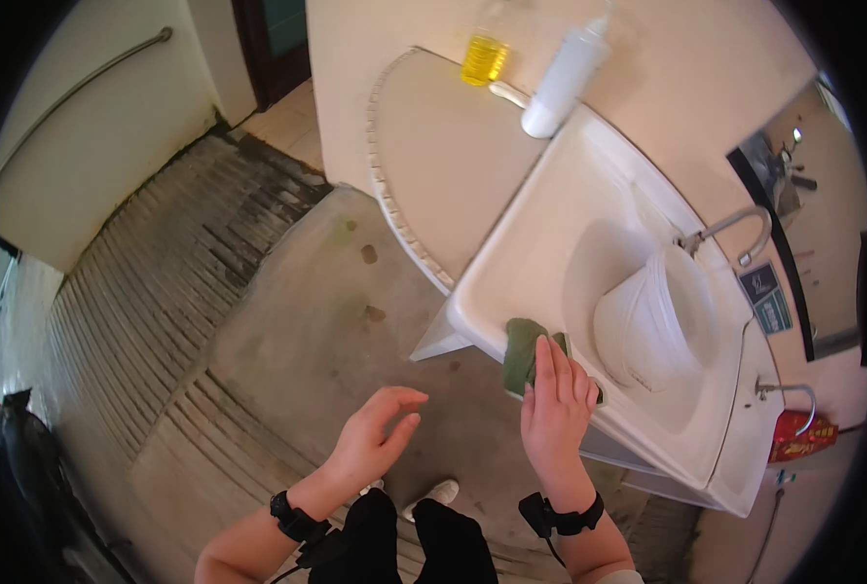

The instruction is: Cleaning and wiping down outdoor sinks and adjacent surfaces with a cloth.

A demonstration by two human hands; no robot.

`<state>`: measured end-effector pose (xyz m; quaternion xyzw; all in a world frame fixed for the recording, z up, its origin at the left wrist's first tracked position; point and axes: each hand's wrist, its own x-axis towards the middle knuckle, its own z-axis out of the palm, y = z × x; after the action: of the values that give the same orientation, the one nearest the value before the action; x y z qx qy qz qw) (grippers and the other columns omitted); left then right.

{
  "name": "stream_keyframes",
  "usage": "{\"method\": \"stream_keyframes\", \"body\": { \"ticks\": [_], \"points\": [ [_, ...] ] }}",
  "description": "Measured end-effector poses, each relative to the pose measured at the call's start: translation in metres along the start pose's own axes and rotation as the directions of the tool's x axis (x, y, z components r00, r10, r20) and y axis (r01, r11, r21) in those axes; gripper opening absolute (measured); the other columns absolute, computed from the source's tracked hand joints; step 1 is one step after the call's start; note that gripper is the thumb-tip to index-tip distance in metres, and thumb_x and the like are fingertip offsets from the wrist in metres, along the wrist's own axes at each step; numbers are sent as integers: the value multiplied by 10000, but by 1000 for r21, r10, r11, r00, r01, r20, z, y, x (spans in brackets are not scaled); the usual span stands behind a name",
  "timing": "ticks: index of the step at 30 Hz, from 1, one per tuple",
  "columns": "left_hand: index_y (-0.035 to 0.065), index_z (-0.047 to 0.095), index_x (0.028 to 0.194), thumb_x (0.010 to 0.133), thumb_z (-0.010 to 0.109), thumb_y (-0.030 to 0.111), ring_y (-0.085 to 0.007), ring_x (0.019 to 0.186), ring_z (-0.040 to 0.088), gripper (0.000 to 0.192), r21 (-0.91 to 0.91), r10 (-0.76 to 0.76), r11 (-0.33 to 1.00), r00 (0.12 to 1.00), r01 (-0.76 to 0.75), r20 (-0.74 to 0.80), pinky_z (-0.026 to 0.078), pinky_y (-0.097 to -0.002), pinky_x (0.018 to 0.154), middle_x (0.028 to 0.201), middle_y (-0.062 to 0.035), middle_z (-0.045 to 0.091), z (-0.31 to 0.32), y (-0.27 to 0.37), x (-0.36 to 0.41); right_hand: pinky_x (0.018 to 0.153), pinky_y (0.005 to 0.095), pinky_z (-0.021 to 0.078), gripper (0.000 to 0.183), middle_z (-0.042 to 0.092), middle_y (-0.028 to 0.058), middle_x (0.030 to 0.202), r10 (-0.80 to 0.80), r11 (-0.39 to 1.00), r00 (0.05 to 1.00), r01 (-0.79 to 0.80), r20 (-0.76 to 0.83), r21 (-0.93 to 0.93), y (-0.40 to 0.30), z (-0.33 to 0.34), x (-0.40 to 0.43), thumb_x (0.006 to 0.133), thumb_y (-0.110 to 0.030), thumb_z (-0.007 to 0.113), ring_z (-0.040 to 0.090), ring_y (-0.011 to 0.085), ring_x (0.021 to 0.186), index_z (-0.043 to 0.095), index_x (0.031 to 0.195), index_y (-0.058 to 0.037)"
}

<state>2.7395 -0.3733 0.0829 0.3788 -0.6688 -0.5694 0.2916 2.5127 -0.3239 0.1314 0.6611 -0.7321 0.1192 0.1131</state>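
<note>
My right hand (559,379) presses a folded green cloth (524,350) against the front rim of a white ceramic sink (484,299). Part of the cloth is hidden beneath the fingers. To the left, my left hand (383,431) hovers over the floor in front of the sink, its fingers curved and apart, with nothing in them. Inside the basin a white plastic bucket (634,321) leans on its side under a curved metal faucet (733,226).
A rounded side counter (455,160) adjoins the sink. Near the wall stand a bottle of yellow liquid (485,58) and a white pump bottle (563,80). A second faucet (798,394) and a red packet (802,436) are at right. Ribbed concrete (148,277) slopes at left.
</note>
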Motion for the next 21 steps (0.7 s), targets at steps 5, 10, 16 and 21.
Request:
{"method": "stream_keyframes", "body": {
  "ticks": [5,10,16,21],
  "points": [
    [37,478,1255,946,507,116,-174,1121,516,320,-267,-184,940,975,212,128,431,-312,930,1210,-86,524,-14,3,2,899,424,370,630,533,130,1222,-3,993,998,-4,58,122,-28,1,39,733,-32,634,509,314,1040,439,1331,-59],
    [50,378,1339,947,533,183,-125,1103,500,442,-775,-101,631,994,36,-36,414,-282,938,1186,-51,539,-29,27,34,919,413,410,544,499,156,1253,-155,838,973,39,169,545,-87,-21,86,772,-66,643,492,343,1093,480,1291,-46],
    [67,376,1342,925,578,216,-191,1126,491,487,-665,-212,744,967,67,-140,399,-320,949,1264,-83,492,-43,14,81,950,416,406,481,454,185,1301,-133,901,973,38,191,432,-33,-22,111,805,-96,609,485,348,1133,504,1269,-29],
    [190,443,1336,847,594,412,-268,1298,339,558,554,251,794,965,-252,79,242,-505,1058,1408,-87,370,-62,44,135,901,409,435,453,506,207,1238,48,973,961,-106,271,205,-13,19,91,851,-207,530,512,365,1086,511,1247,11]
  ]
}}
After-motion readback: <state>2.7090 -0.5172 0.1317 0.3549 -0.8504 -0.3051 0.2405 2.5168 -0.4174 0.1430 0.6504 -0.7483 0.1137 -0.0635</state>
